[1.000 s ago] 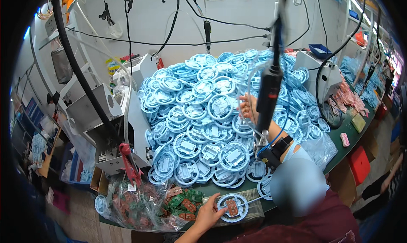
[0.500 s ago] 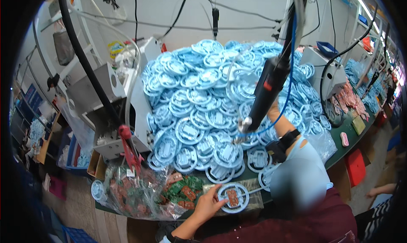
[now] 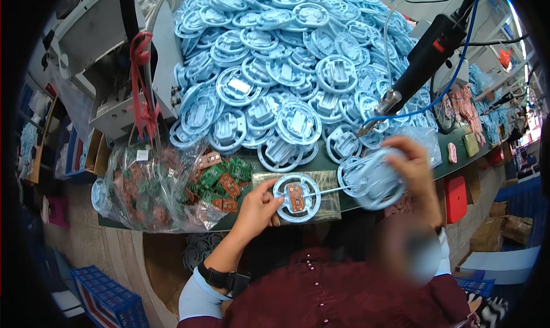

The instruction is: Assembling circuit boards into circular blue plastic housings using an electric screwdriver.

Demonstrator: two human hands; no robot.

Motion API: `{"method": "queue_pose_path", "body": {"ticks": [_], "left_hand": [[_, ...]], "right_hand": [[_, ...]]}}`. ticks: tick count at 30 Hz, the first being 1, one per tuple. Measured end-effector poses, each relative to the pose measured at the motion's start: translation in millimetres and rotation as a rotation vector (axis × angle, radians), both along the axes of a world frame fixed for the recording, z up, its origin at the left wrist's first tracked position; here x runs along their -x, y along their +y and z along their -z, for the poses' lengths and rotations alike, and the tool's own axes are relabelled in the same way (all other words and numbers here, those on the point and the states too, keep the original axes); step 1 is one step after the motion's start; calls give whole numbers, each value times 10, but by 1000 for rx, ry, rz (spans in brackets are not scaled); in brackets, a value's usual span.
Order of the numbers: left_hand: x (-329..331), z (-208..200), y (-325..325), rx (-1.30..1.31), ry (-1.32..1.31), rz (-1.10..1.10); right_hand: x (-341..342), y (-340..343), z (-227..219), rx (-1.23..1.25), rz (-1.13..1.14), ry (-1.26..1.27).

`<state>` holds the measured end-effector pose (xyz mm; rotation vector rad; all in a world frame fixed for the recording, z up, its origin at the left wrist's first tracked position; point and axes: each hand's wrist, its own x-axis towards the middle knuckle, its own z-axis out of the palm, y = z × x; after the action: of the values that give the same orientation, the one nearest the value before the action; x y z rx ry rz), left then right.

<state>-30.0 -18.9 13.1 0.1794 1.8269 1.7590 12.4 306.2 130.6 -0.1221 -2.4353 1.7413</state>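
Observation:
My left hand (image 3: 255, 210) pinches the left rim of a light blue plastic ring-shaped part (image 3: 298, 217), which lies on a flat, plastic-covered pad (image 3: 330, 206). A brown circuit board (image 3: 295, 197) sits in the part's middle. From its right side a thin pale rod (image 3: 335, 189) runs toward other blue pieces. My right hand (image 3: 417, 170), smeared by motion, grips another light blue round part (image 3: 381, 182) at its right edge, just right of the pad. This part is blurred and partly covers a similar piece beneath it.
A tall heap of blue round parts (image 3: 275, 70) fills the bench behind. Loose green and brown circuit boards (image 3: 220, 182) lie left of the pad, beside a clear bag (image 3: 149, 190) of more boards. A black electric screwdriver (image 3: 424, 62) hangs over the right side; a grey machine (image 3: 114, 93) stands left.
My right hand has come back from the heap to the bench front with a blue round part. My left hand still holds the ring with the board. The view has tilted downward.

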Motion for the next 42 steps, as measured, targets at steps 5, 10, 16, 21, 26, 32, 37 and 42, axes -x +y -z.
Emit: {"method": "queue_pose_path", "body": {"ticks": [5, 10, 16, 21, 26, 32, 37, 42], "left_hand": [[-70, 40, -57, -33, -49, -17], [-63, 70, -59, -81, -60, -14], [-26, 80, -97, -39, -44, 18], [-25, 91, -111, -50, -62, 35], [-14, 133, -107, -109, -109, 50], [-22, 131, -127, -102, -127, 43], [-22, 122, -128, -91, -113, 33], [-12, 76, -132, -97, -117, 40]], "right_hand": [[395, -948, 614, -103, -511, -164], [460, -1090, 888, -513, -497, 225], [183, -953, 814, -655, -680, 60], [154, -1073, 797, -674, -621, 76], [88, -1152, 839, -730, -600, 89], [74, -1145, 900, -712, -606, 89], [65, -1154, 880, -699, -597, 90], [36, -1168, 872, -717, -594, 93]]}}
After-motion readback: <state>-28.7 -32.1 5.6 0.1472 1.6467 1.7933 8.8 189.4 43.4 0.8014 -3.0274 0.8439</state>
